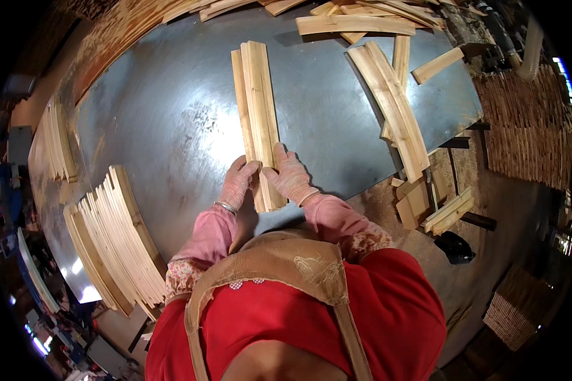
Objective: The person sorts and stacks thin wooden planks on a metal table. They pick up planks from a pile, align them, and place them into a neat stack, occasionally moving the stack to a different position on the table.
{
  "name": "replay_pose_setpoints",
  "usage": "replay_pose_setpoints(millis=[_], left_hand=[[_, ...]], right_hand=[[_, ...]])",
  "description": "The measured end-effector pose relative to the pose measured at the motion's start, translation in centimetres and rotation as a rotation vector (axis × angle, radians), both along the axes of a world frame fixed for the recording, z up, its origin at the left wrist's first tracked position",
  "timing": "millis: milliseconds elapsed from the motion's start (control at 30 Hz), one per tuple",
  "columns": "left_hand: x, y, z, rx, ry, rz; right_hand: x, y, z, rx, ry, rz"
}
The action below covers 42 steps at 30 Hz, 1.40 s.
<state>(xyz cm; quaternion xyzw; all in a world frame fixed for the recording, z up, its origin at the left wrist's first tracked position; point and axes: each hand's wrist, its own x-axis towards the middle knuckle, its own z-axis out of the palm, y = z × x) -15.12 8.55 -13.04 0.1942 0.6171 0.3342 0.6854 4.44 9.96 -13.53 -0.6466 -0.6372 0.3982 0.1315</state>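
A small bundle of long wooden slats (258,108) lies lengthwise in front of me on the grey metal table (171,120). One slat on its left side sits slightly apart at the far end. My left hand (238,182), in a pale glove, is closed on the bundle's left edge near its close end, thumb on top. From the other side my gloved right hand (291,174) grips the same slats, its thumb on top and its fingers along the right edge. The undersides of the slats are hidden.
Rows of slats (111,235) stand on the table's left side, with a smaller stack (58,143) beyond. Loose boards (356,24) pile up at the far edge. More slats (394,105) overhang the right edge, above wood pieces (448,209) and a black object (454,247).
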Motion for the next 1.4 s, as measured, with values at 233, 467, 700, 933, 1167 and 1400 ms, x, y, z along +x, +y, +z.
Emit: replay_pose_setpoints(millis=[233, 467, 700, 933, 1167, 1400], left_hand=[[-3.1, -3.6, 1.2, 0.011, -0.036, 0.109], [-7.5, -7.3, 2.1, 0.09, 0.12, -0.206], [-15.5, -16.1, 3.5, 0.056, -0.469, 0.39], [-18.4, -21.1, -0.2, 0.204, -0.206, 0.637], [-21.5, -27.7, 4.7, 0.15, 1.532, 0.29], [-25.0, -35.9, -1.1, -0.128, 1.816, -0.096]], right_hand=[[-2.6, -0.4, -2.1, -0.482, 0.794, -0.337], [-9.4, -0.7, 1.0, -0.516, 0.537, 0.009], [-20.5, -4.7, 4.0, -0.427, 0.57, 0.037], [-28.7, -7.4, 3.6, -0.713, 0.863, 0.008], [-36.7, -18.1, 1.6, -0.389, 0.228, 0.716], [-34.2, -14.2, -0.7, -0.53, 0.464, 1.068]])
